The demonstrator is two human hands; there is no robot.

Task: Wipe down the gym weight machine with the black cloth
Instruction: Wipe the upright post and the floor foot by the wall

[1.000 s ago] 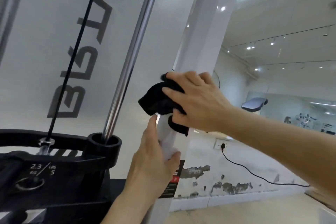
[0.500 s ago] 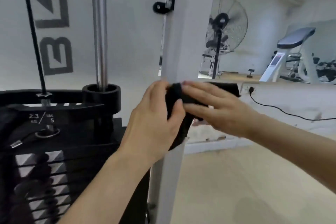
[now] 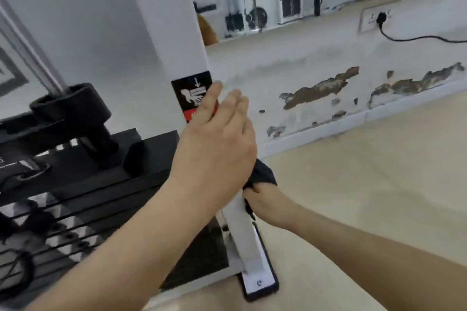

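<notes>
Right hand [image 3: 265, 203] grips the bunched cloth [image 3: 262, 174] against the white post [image 3: 177, 33], low down towards its foot. Left hand [image 3: 214, 141], fingers straight, rests higher on the post at the warning sticker [image 3: 188, 94], beside the weight stack [image 3: 75, 197].

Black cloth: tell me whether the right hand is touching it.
Touching. The head view shows the right hand gripping the black cloth, its fingers curled round the bunched fabric beside the white post.
</notes>
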